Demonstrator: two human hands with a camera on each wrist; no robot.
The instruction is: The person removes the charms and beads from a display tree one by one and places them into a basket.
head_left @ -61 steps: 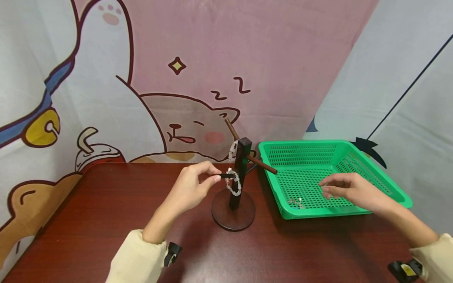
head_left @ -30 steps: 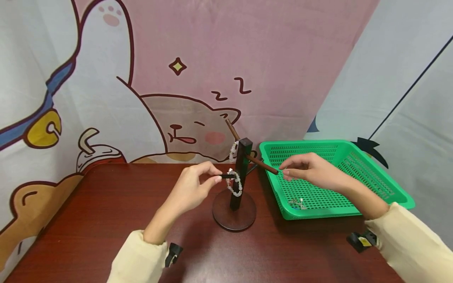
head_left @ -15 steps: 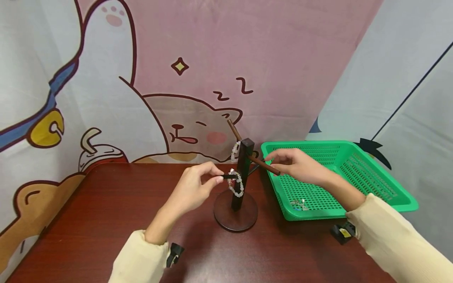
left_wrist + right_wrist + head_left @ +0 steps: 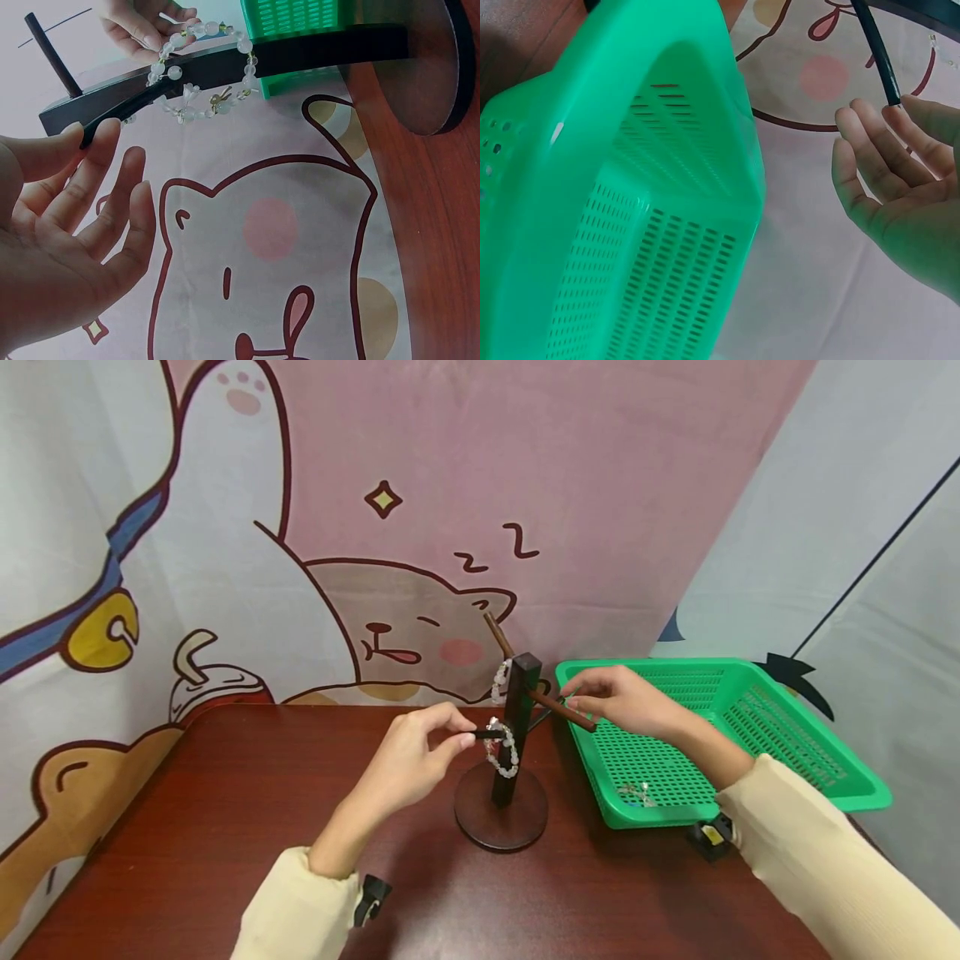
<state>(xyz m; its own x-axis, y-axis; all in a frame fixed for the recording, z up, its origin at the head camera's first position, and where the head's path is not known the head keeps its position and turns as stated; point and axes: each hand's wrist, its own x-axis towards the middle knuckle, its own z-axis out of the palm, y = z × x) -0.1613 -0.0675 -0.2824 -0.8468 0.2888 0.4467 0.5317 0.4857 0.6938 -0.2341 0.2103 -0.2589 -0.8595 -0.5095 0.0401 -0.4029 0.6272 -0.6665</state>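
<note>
A dark wooden jewelry stand (image 4: 501, 827) with several pegs stands upright on the table. My left hand (image 4: 420, 752) pinches the tip of its left peg (image 4: 124, 105) between thumb and fingers. From that peg hangs a bracelet (image 4: 245, 46) of pale beads with small charms, close to the post. Another beaded bracelet (image 4: 497, 691) shows behind the post, under the rear peg (image 4: 497, 633). On the other side, my right hand (image 4: 622, 700) pinches the end of a black peg (image 4: 881, 64), its other fingers loosely bent. The front brown peg (image 4: 566, 712) carries nothing.
A green plastic basket (image 4: 637, 817) stands right of the stand, below my right forearm. Small jewelry pieces (image 4: 643, 794) lie in its near left corner. The reddish-brown table (image 4: 225, 827) reaches back to a cartoon-printed cloth (image 4: 600, 510).
My right hand has moved left from over the basket to the stand's right black peg and taken its tip. The left hand keeps its pinch on the left peg; the bracelets stay hanging.
</note>
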